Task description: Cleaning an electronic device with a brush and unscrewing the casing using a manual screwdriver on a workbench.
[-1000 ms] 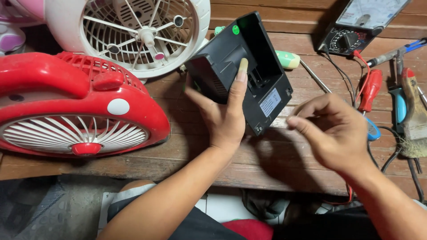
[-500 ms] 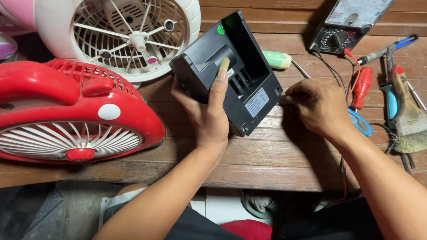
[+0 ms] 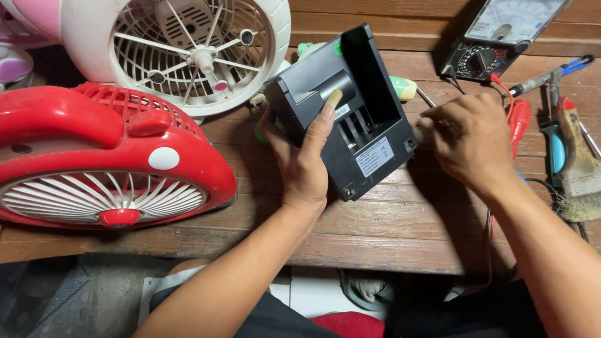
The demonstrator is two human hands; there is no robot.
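My left hand (image 3: 305,156) grips a black plastic device housing (image 3: 363,134), tilted up off the wooden bench (image 3: 388,231), with the thumb laid across its open inside. A white label sits on the housing's lower face. My right hand (image 3: 469,141) rests on the bench just right of the housing, fingers curled toward its right edge; whether they hold anything small is hidden. A green-and-cream screwdriver handle (image 3: 404,87) lies behind the housing.
A red fan (image 3: 106,163) lies at the left, a white fan (image 3: 188,50) behind it. An analog multimeter (image 3: 501,37) with red probes (image 3: 519,119) stands at the back right. A brush (image 3: 579,169) and blue-handled tools (image 3: 554,150) lie at the right edge.
My right hand moved up from the bench's front edge to the housing's right side. The left hand kept its grip and tilted the housing slightly.
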